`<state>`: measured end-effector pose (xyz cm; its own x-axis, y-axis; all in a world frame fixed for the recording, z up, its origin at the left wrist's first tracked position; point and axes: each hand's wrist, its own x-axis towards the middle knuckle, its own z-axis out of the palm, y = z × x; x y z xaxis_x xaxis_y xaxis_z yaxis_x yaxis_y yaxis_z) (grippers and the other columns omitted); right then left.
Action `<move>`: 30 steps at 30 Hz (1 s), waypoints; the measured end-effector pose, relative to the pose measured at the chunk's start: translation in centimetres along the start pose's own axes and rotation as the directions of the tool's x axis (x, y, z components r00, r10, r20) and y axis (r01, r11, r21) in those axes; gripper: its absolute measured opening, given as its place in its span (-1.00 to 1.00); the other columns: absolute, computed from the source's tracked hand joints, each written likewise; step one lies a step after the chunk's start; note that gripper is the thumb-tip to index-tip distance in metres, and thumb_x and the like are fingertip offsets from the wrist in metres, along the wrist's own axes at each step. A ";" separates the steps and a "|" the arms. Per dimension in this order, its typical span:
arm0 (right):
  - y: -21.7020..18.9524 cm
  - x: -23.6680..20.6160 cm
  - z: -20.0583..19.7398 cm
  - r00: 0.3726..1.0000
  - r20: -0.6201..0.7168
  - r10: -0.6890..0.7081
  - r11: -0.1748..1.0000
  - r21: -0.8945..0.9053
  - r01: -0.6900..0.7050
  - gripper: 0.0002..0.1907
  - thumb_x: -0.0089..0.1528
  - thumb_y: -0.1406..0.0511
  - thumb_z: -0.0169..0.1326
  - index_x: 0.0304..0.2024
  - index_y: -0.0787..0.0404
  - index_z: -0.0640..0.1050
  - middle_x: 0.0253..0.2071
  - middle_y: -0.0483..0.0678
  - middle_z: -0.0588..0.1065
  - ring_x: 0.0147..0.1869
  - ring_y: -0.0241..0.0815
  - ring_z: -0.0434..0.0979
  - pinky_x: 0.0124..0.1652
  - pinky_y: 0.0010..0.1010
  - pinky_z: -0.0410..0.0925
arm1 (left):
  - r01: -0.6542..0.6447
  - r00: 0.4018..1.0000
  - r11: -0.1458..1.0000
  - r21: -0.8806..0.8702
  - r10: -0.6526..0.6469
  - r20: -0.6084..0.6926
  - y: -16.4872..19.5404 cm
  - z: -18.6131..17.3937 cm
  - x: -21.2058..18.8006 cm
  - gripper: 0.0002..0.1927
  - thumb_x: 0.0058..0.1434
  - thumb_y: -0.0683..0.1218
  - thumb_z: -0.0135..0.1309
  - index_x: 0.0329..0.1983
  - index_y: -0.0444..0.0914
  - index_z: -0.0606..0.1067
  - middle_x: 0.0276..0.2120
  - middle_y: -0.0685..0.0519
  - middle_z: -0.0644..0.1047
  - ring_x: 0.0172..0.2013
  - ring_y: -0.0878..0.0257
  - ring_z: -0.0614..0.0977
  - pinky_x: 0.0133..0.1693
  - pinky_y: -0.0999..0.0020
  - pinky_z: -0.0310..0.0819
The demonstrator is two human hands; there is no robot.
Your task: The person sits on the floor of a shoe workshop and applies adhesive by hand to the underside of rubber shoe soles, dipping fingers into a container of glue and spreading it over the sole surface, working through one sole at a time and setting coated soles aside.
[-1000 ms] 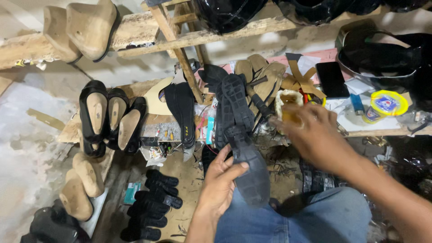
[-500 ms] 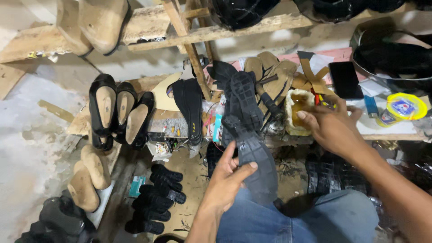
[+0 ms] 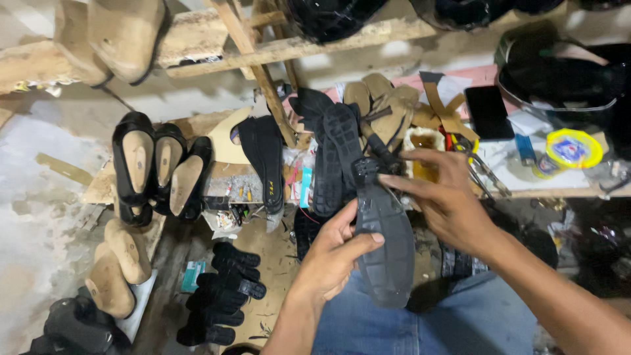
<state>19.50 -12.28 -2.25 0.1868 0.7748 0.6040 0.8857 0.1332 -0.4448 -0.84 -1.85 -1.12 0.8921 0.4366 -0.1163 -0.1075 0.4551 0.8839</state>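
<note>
- Left hand [image 3: 332, 253] is gripping the black rubber shoe sole [image 3: 384, 246] along its left edge; the thumb is lying across the ribbed face, and the other fingers are curling behind the sole, out of sight.
- Right hand [image 3: 444, 197] is hovering at the sole's upper end, fingers loosely spread and slightly bent; the forefinger tip is touching or nearly touching the top edge. Whether it is actually pinching anything cannot be told.
- The sole is sitting over the blue-jeaned lap [image 3: 420, 329], between the two hands. Its long axis is running near vertical in the view, leaning a little, with the narrower end pointing up toward the workbench [image 3: 526, 184] and the broad rounded end pointing down toward the person's body. The patterned face is turning toward the camera.
- Just behind the upper end, a stack of dark treaded soles [image 3: 332, 154] is merging with it; the boundary is hard to make out.
- A glue jar [image 3: 424, 148] is standing behind the right hand, partly covered by its fingers.
- On the left, black pumps on wooden lasts [image 3: 158, 167] are lying in a row; black heel pieces [image 3: 220, 292] are lying on the floor below.
- The right forearm is running off the lower right corner; the left wrist is cut off by the bottom edge.
</note>
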 end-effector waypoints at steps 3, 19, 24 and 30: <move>0.0 -0.4 0.6 0.994 0.078 0.072 0.986 0.147 -0.083 -0.33 0.08 0.62 -0.03 0.06 -0.13 0.67 0.23 -0.11 0.45 0.29 -0.01 0.30 0.32 -0.23 0.07 | 0.032 0.999 0.985 -0.167 -0.038 -0.031 0.2 0.3 0.1 -0.36 0.18 -0.34 0.04 0.38 -0.30 0.32 -0.12 0.05 0.63 -0.18 0.39 0.67 -0.16 0.55 0.61; -1.2 -2.2 0.0 0.931 -0.255 -0.261 0.959 -0.175 0.221 -0.51 0.17 0.37 0.26 0.08 -0.28 0.58 0.22 -0.31 0.42 0.24 -0.10 0.25 0.22 -0.33 0.13 | -0.129 0.984 0.980 -0.151 0.108 -0.140 1.1 0.7 0.0 -0.27 0.18 -0.35 0.05 0.45 -0.25 0.18 0.00 -0.05 0.57 -0.13 0.22 0.67 -0.20 0.27 0.68; -1.2 -1.4 0.3 0.997 -0.016 -0.081 0.996 -0.045 0.080 -0.29 0.00 0.58 0.06 0.05 -0.26 0.63 0.31 -0.16 0.42 0.22 0.00 0.23 0.24 -0.21 0.08 | -0.113 0.987 0.972 -0.208 0.086 -0.134 0.4 1.2 -0.2 -0.19 0.12 -0.42 0.05 0.45 -0.23 0.16 0.03 0.01 0.57 -0.09 0.23 0.67 -0.16 0.26 0.68; -2.9 -3.5 0.5 0.998 -0.043 -0.043 0.998 0.042 0.045 -0.35 0.12 0.55 0.06 0.12 -0.25 0.60 0.25 -0.24 0.44 0.23 -0.05 0.23 0.26 -0.30 0.12 | -0.245 0.938 0.928 -0.281 0.154 -0.309 0.0 0.5 0.6 -0.26 0.21 -0.38 0.05 0.41 -0.16 0.10 -0.11 -0.16 0.57 -0.25 0.12 0.66 -0.32 0.23 0.69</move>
<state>16.01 -15.05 -3.42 0.1666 0.7414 0.6501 0.8745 0.1935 -0.4448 -0.09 -2.03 -0.95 0.6850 0.7198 -0.1131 -0.4415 0.5335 0.7215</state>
